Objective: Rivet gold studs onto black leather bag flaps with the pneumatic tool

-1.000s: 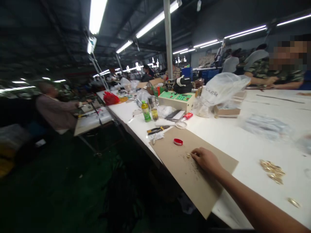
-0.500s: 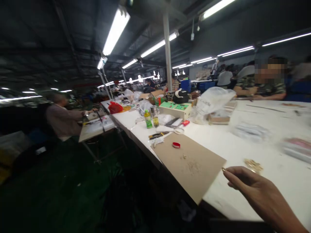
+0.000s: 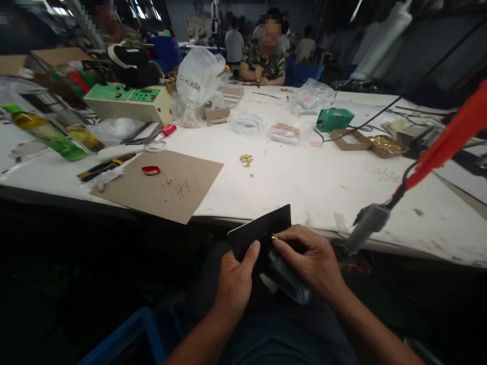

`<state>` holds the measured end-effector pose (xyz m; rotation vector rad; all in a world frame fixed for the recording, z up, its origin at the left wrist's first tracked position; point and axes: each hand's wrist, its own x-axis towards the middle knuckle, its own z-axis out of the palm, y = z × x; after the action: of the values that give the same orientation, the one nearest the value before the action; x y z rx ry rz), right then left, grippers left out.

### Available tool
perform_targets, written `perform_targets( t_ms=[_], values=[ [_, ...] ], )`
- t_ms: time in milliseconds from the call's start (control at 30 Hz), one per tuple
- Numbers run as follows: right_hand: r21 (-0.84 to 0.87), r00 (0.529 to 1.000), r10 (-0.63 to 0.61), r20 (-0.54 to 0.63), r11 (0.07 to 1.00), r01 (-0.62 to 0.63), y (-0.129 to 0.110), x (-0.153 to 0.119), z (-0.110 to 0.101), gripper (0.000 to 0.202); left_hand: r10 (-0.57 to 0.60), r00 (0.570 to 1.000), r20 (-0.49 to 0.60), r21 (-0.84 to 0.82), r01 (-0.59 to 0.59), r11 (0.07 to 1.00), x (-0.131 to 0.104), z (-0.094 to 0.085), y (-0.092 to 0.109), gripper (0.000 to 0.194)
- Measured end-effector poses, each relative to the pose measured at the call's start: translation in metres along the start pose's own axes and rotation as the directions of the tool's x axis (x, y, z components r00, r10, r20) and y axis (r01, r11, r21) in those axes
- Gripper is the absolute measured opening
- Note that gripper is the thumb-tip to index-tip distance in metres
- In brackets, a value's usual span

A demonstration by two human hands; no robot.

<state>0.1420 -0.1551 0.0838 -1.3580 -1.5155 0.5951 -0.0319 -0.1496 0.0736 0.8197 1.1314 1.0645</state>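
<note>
Head view: the left hand (image 3: 235, 279) grips a flat black piece (image 3: 258, 227), thumb on its face, fingers hidden behind. Over that piece's right half, the right hand (image 3: 314, 258) pinches a small gold part (image 3: 274, 236), partly covered by fingertips. Below the piece, a dark shiny item (image 3: 289, 281) is too dim to identify.

Through the head feed I log a white tabletop (image 3: 289, 185), smudged toward its right front, bearing a brown board (image 3: 150, 192), a gold pile (image 3: 246, 160) with one piece (image 3: 252, 175) just beside it, clear-bagged packets (image 3: 246, 123), a cream control box (image 3: 152, 110), a green box (image 3: 335, 120) near open cartons (image 3: 350, 145), and a green-capped bottle (image 3: 47, 134).
</note>
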Motion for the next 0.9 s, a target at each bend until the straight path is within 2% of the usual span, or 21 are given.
perform_targets(
  t_ms=[167, 400, 567, 767, 900],
  values=[
    [-0.013, 0.994, -0.111, 0.011, 0.994, 0.111, 0.007, -0.008, -0.014, 0.006, 0.066, 0.998, 0.023, 0.139, -0.068, 0.988, -0.005, 0.014, -0.002, 0.041],
    [-0.080, 0.986, -0.165, -0.003, 0.983, 0.165, 0.013, -0.015, -0.015, 0.008, 0.092, 0.995, 0.029, 0.279, -0.097, 0.955, -0.007, 0.022, 0.000, 0.044],
    [-0.155, 0.984, -0.170, -0.044, 0.975, 0.162, 0.011, -0.017, -0.010, 0.007, 0.103, 0.993, 0.053, 0.334, -0.114, 0.936, -0.010, 0.021, -0.005, 0.042],
    [-0.325, 0.978, -0.210, 0.008, 0.924, 0.201, 0.014, -0.020, -0.006, 0.009, 0.135, 0.988, 0.078, 0.340, -0.154, 0.928, -0.015, 0.015, -0.008, 0.038],
    [-0.422, 0.975, -0.219, -0.022, 0.887, 0.189, 0.006, -0.017, -0.004, 0.008, 0.162, 0.984, 0.073, 0.331, -0.177, 0.927, -0.017, 0.012, -0.006, 0.037]
  ],
)
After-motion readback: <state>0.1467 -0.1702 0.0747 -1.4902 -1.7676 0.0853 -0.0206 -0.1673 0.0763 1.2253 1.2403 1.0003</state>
